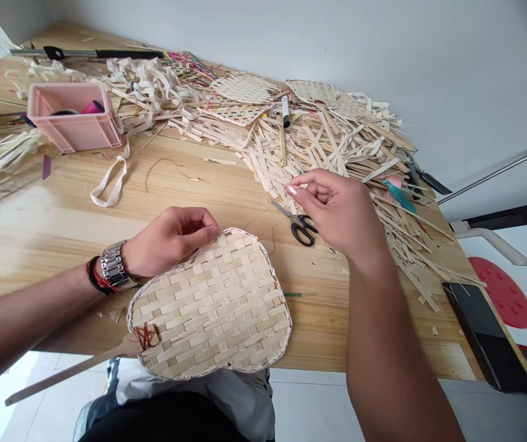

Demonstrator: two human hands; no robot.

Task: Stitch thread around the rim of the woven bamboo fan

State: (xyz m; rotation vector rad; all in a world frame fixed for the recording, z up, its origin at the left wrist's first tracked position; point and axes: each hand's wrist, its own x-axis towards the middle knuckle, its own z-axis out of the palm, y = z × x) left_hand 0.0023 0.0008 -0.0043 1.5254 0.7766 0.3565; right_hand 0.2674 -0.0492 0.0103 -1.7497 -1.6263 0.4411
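Note:
A woven fan (217, 307) of flat pale strips, with a bound edge, lies tilted at the table's front edge. Its wooden handle (67, 376) points to the lower left, lashed on with reddish-brown thread (146, 336). My left hand (175, 239) is closed, pinching the fan's upper rim between thumb and fingers. Raised to the right of the fan, my right hand (330, 205) is closed in a pinch; what lies between its fingertips is too small to make out. A faint thread runs between the fan's top edge and that hand. Black-handled scissors (300, 230) lie just below my right hand.
Loose pale strips (291, 147) heap along the table's back and right, with woven pieces (245, 89) and a marker (286, 112) on top. A pink bin (76, 120) stands at back left near a white ribbon loop (111, 181). A phone (488, 337) rests at the right edge.

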